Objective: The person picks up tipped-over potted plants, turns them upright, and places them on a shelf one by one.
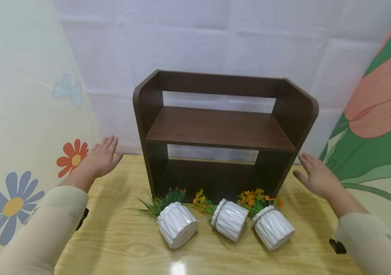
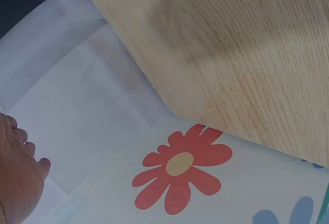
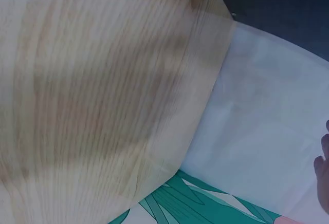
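My left hand [image 1: 102,157] is held out flat to the left of a dark brown two-tier shelf [image 1: 221,128], touching nothing. On the other side, my right hand [image 1: 319,176] reaches forward with straight fingers, close to the shelf's right panel; no contact is plain. Three white ribbed pots lie tipped on their sides in front of the shelf. The left pot [image 1: 178,224] holds green leaves with small red blooms, the middle pot [image 1: 230,220] yellow flowers, the right pot [image 1: 273,227] orange flowers. Both wrist views show the hands only at the edge, the left hand [image 2: 20,170] and right hand [image 3: 323,170].
A wood-grain table [image 1: 126,244] carries the shelf and pots. Behind it hangs a creased white cloth [image 1: 195,42]. Flower-printed panels stand at both sides, with a red flower [image 1: 73,157] by the left hand and pink tulips [image 1: 384,95] at right.
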A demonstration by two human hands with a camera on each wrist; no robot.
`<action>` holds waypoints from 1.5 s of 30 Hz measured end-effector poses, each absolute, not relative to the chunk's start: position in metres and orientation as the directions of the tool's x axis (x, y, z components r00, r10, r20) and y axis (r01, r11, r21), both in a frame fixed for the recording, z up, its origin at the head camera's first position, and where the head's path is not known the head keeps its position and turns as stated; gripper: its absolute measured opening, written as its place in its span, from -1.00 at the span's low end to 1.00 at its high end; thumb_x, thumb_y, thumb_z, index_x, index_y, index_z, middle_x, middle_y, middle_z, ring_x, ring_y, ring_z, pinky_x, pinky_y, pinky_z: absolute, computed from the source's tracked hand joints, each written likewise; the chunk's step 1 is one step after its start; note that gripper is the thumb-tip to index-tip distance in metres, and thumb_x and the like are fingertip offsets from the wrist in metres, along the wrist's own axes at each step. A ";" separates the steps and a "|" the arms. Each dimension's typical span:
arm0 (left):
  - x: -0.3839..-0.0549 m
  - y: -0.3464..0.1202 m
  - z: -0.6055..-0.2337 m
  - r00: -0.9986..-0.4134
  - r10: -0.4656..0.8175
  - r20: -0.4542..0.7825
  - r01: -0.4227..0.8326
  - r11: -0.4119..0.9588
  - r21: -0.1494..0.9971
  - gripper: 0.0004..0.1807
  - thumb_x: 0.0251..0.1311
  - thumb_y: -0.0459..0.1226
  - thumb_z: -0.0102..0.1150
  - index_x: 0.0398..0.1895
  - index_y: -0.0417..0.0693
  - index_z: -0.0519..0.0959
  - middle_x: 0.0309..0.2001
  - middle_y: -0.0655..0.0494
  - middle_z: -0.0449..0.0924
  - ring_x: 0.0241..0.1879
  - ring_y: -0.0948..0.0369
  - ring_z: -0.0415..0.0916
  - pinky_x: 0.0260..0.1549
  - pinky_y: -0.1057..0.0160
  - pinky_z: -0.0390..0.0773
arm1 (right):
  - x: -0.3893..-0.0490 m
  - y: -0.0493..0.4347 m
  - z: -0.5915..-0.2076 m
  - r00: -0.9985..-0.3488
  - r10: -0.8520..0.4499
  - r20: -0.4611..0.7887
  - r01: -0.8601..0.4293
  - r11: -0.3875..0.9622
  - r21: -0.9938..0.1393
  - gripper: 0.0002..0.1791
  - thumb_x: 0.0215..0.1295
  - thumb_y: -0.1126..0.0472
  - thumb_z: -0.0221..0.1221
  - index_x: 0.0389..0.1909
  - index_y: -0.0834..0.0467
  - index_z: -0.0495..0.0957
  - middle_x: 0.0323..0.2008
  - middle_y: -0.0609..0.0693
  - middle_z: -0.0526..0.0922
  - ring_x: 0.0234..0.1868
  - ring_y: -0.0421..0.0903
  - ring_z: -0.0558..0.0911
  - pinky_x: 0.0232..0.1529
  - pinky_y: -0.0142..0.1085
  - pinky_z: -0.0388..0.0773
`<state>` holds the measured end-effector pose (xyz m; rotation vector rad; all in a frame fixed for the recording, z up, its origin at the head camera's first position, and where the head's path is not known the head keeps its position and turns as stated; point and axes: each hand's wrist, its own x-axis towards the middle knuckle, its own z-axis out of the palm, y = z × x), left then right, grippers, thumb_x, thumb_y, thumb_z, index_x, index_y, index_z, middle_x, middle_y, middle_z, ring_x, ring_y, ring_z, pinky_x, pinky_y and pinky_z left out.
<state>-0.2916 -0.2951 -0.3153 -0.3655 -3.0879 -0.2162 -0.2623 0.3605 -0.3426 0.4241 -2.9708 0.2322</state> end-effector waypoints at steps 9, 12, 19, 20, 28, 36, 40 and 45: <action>-0.292 -0.303 -0.305 -0.969 0.231 0.093 0.245 0.947 0.207 -0.20 0.51 -0.01 -0.40 0.49 -0.49 -0.26 0.49 -0.50 -0.32 0.49 -0.35 -0.36 0.41 -0.33 -0.22 | -0.250 0.351 -0.349 -0.954 -0.252 0.161 -0.283 0.935 -0.212 -0.13 0.50 -0.18 -0.12 0.51 0.37 -0.09 0.47 0.47 -0.05 0.46 0.44 -0.03 0.38 0.32 -0.05; -0.292 -0.302 -0.300 -0.962 0.243 0.124 0.267 0.934 0.237 -0.19 0.52 -0.01 -0.41 0.48 -0.49 -0.27 0.50 -0.50 -0.33 0.50 -0.34 -0.36 0.42 -0.30 -0.21 | -0.246 0.346 -0.352 -0.947 -0.264 0.185 -0.301 0.931 -0.208 -0.15 0.50 -0.15 -0.09 0.50 0.39 -0.05 0.45 0.49 0.01 0.43 0.46 0.04 0.34 0.33 0.03; -0.287 -0.288 -0.278 -0.949 0.233 0.214 0.299 0.884 0.359 -0.18 0.52 0.03 -0.40 0.50 -0.43 -0.30 0.51 -0.45 -0.38 0.52 -0.30 -0.41 0.46 -0.23 -0.27 | -0.236 0.337 -0.357 -0.940 -0.275 0.204 -0.328 0.892 -0.312 -0.16 0.49 -0.09 -0.04 0.50 0.39 -0.07 0.46 0.49 -0.02 0.44 0.48 0.02 0.29 0.37 0.05; -0.286 -0.287 -0.274 -0.946 0.230 0.227 0.303 0.875 0.377 -0.18 0.52 0.03 -0.40 0.50 -0.43 -0.31 0.52 -0.44 -0.39 0.52 -0.29 -0.42 0.46 -0.23 -0.28 | -0.234 0.336 -0.357 -0.937 -0.277 0.210 -0.334 0.886 -0.321 -0.16 0.49 -0.08 -0.04 0.51 0.38 -0.07 0.46 0.48 -0.02 0.44 0.48 0.03 0.29 0.37 0.05; -0.280 -0.274 -0.247 -0.927 0.199 0.318 0.348 0.774 0.530 -0.23 0.54 0.01 -0.47 0.53 -0.31 -0.36 0.56 -0.27 -0.48 0.55 -0.15 -0.52 0.48 -0.17 -0.39 | -0.220 0.328 -0.360 -0.940 -0.260 0.222 -0.332 0.851 -0.406 -0.19 0.50 -0.05 -0.05 0.51 0.38 -0.09 0.45 0.49 0.02 0.42 0.49 0.05 0.28 0.38 0.07; -0.276 -0.255 -0.223 -0.932 0.148 0.330 0.335 0.694 0.637 -0.24 0.52 0.08 -0.51 0.57 -0.12 -0.36 0.59 -0.08 -0.45 0.57 -0.06 -0.47 0.50 -0.12 -0.39 | -0.207 0.323 -0.368 -0.942 -0.271 0.196 -0.333 0.818 -0.468 -0.20 0.52 -0.01 -0.06 0.50 0.41 -0.11 0.44 0.51 0.01 0.40 0.52 0.06 0.25 0.40 0.08; -0.277 -0.246 -0.210 -0.932 0.134 0.336 0.336 0.665 0.667 -0.26 0.51 0.10 -0.55 0.58 -0.03 -0.36 0.60 -0.01 -0.45 0.57 -0.03 -0.49 0.49 -0.13 -0.40 | -0.202 0.321 -0.373 -0.941 -0.268 0.206 -0.336 0.810 -0.480 -0.22 0.52 0.01 -0.05 0.50 0.41 -0.09 0.44 0.52 0.03 0.39 0.53 0.08 0.25 0.40 0.09; -0.283 -0.232 -0.194 -0.929 0.136 0.344 0.348 0.634 0.691 -0.25 0.49 0.14 -0.57 0.59 0.01 -0.36 0.60 0.05 -0.45 0.57 0.02 -0.51 0.50 -0.09 -0.41 | -0.195 0.320 -0.383 -0.940 -0.265 0.216 -0.339 0.809 -0.480 -0.24 0.51 0.02 -0.03 0.49 0.41 -0.04 0.42 0.52 0.07 0.37 0.54 0.12 0.23 0.41 0.12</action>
